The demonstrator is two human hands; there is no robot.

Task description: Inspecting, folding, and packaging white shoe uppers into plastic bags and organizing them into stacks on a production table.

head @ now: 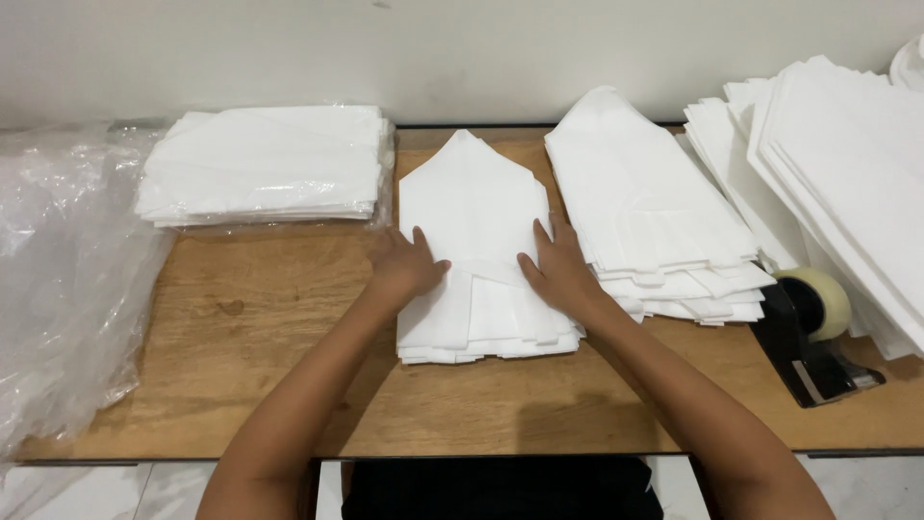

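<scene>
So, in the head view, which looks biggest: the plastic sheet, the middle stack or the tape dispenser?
Largest to smallest:
1. Plastic sheet
2. Middle stack, under both hands
3. Tape dispenser

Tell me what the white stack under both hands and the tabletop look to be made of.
White folded stack under the left hand and right hand: thin matte sheets, likely paper or non-woven fabric; crisp creases and layered edges show, but the view cannot settle which. Table: wood or wood-look laminate, with visible grain, a knot mark and a low sheen.
</scene>
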